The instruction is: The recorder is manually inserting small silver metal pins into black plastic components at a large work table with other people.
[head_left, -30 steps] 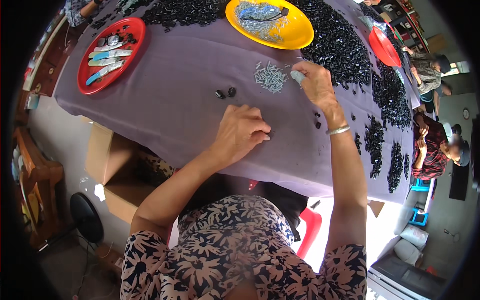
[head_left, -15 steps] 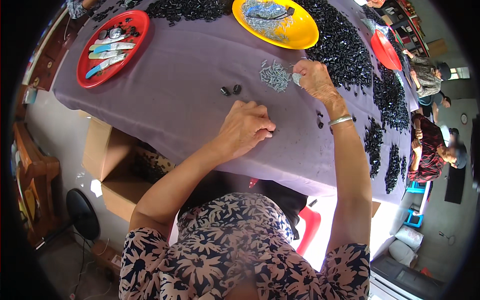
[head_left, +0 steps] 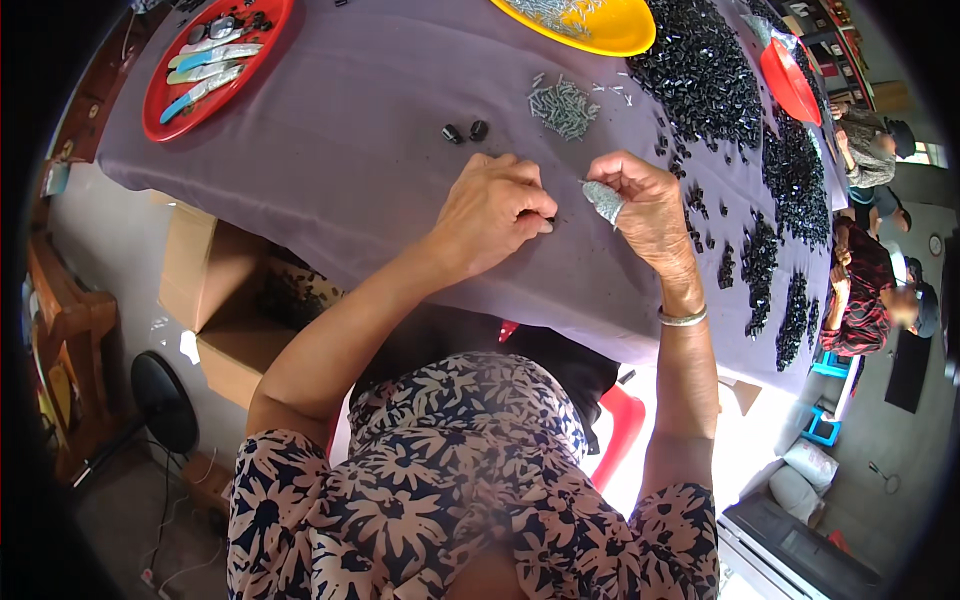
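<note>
My left hand (head_left: 495, 215) rests on the purple-grey cloth, its fingers closed in a pinch around a small black part (head_left: 550, 220) that is mostly hidden. Just to its right, my right hand (head_left: 648, 210) is raised with thumb and forefinger together. A thin silver screw (head_left: 584, 182) seems to poke out between them. Grey wrapping (head_left: 604, 201) covers the right thumb. Beyond both hands lies a small heap of silver screws (head_left: 562, 108). Two black cylindrical parts (head_left: 465, 131) sit beyond my left hand.
A yellow dish (head_left: 620, 35) of screws stands at the far side. A red tray (head_left: 155, 125) with several light-handled tools is at far left. Black parts (head_left: 700, 70) pile up at right, near a red bowl (head_left: 790, 85). An open carton (head_left: 190, 265) stands below the table edge. Other people sit at right.
My right hand has come away from the screw heap, toward my left hand, and turned so the wrapped thumb shows. The left hand keeps its pinch. The whole view has shifted slightly.
</note>
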The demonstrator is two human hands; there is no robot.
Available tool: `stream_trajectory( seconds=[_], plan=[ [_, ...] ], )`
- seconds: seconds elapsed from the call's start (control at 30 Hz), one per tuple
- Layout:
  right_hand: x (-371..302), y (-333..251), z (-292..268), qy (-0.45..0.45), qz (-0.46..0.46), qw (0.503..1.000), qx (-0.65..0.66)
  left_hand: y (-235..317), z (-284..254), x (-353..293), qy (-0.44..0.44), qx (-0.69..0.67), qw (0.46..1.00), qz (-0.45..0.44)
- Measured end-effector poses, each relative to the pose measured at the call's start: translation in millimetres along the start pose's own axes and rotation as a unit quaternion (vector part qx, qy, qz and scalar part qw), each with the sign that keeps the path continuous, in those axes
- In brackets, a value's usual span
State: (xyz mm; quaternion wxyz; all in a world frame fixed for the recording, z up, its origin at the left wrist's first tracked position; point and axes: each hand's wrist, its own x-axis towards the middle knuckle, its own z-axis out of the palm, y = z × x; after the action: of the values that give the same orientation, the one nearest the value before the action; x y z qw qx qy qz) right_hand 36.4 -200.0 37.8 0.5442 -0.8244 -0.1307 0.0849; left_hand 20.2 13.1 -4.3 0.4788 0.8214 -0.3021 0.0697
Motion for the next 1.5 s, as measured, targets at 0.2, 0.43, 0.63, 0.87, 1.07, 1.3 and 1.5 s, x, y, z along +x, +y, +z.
stream_trajectory(
  seconds=[0.2,0.43,0.63,0.87,1.07,1.3,1.5],
  plan=[
    [-19.8,-19.8,15.0,-0.046,-0.059,0.988,-0.133,1.1,2.7,-0.6,0.021,0.019,1.000,0.010],
    [-24.2,-19.9,27.6,0.009,-0.100,0.978,-0.181,0.7,3.2,0.1,0.013,0.026,0.999,0.013],
    [-19.4,-28.6,32.1,0.011,-0.119,0.972,-0.204,0.4,4.5,-0.2,0.024,0.028,0.999,0.018],
    [-3.4,-47.1,29.0,-0.086,-0.117,0.952,-0.270,-0.1,6.0,0.2,0.038,0.014,0.999,0.022],
    [-6.2,-39.0,28.7,-0.064,-0.101,0.966,-0.230,-3.2,4.0,0.2,0.017,0.024,0.999,0.019],
    [-31.7,-18.3,13.7,-0.039,0.042,0.995,-0.082,-1.4,3.9,0.0,0.013,0.033,0.999,0.021],
    [-38.5,0.6,35.5,0.057,-0.010,0.998,-0.008,2.0,6.9,2.6,0.018,0.044,0.999,0.017]
  ],
)
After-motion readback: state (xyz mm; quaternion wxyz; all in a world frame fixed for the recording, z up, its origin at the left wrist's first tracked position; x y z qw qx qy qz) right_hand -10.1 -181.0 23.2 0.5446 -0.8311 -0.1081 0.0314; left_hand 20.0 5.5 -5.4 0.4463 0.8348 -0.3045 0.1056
